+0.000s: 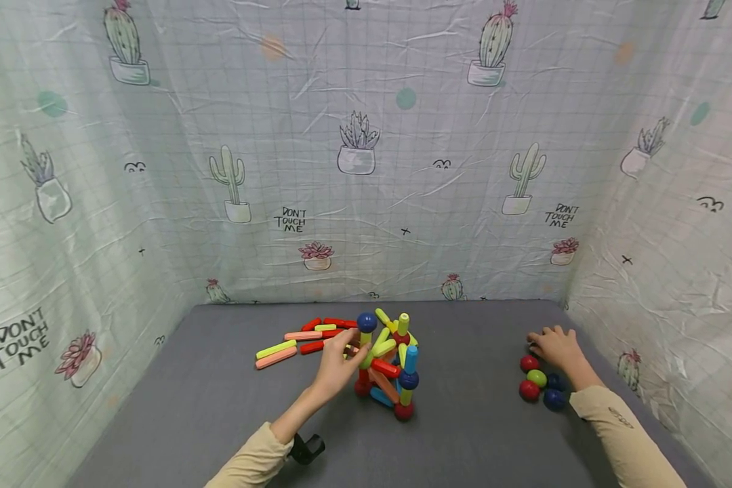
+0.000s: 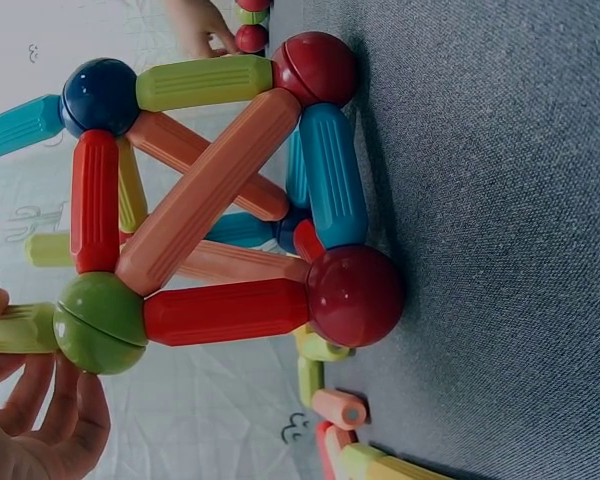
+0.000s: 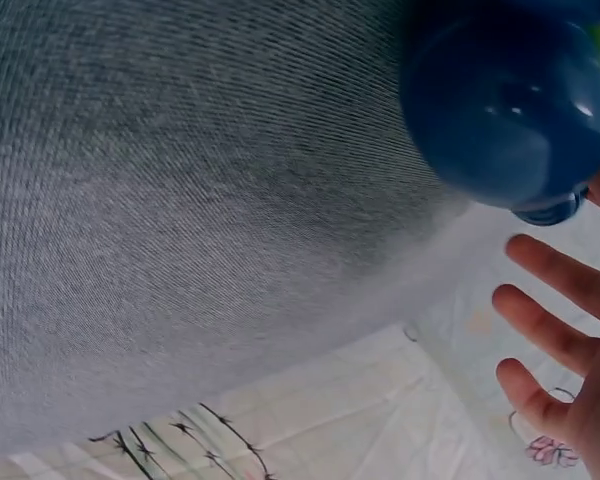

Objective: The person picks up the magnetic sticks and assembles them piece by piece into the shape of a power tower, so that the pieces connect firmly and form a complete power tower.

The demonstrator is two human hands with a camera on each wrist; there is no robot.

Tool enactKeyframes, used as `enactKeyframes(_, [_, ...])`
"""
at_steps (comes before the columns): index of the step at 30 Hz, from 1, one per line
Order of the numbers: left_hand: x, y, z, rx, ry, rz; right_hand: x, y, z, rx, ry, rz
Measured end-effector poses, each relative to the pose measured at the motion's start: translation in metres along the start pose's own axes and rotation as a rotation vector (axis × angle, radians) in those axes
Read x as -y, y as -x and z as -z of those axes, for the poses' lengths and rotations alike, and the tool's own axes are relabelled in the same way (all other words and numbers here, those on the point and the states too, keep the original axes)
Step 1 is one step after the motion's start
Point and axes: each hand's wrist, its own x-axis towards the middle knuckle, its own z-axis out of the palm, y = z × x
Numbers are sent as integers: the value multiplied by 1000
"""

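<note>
A frame of coloured magnetic sticks and balls (image 1: 390,366) stands mid-mat. My left hand (image 1: 349,349) is at its left side. In the left wrist view the thumb and fingers of that hand (image 2: 10,345) pinch a yellow-green stick (image 2: 20,328) that joins a green ball (image 2: 100,322). A blue ball (image 1: 367,322) tops that stick. My right hand (image 1: 552,346) lies flat on the mat at the far right, just beyond a cluster of loose balls (image 1: 537,383). Its fingers (image 3: 550,340) are spread and hold nothing, with a blue ball (image 3: 505,100) close by.
Several loose sticks (image 1: 305,337) in red, pink and yellow-green lie behind and left of the frame. The grey mat (image 1: 219,407) is walled on three sides by cactus-print cloth (image 1: 354,169). A black strap (image 1: 307,449) shows at my left wrist.
</note>
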Motion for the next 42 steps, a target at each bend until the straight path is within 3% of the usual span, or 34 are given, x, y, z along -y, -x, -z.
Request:
enactKeyframes(6, [0, 0, -1, -2, -3, -15, -5, -2, -7, 97, -11, -6])
enactKeyframes(9, [0, 0, -1, -6, -9, -25, -2, -6, -7, 41, -18, 9])
enactKeyframes(13, [-1, 0, -1, -16, -7, -22, 13, -14, 7, -115, -27, 59])
enactKeyframes(18, [-1, -1, -1, -19, -3, -15, 46, -24, 42, -276, -10, 140])
enactKeyframes(25, [0, 0, -1, -8, -6, -7, 112, -29, 90, -453, -51, 311])
enactKeyframes(33, [36, 1, -13, -35, -2, -24, 174, -31, 130, -611, -128, 526])
enactKeyframes(37, [38, 2, -13, -29, -6, -31, 194, -34, 137, -630, -141, 589])
enactKeyframes(42, [37, 1, -14, -44, -14, -43, 206, -40, 133, -589, -82, 572])
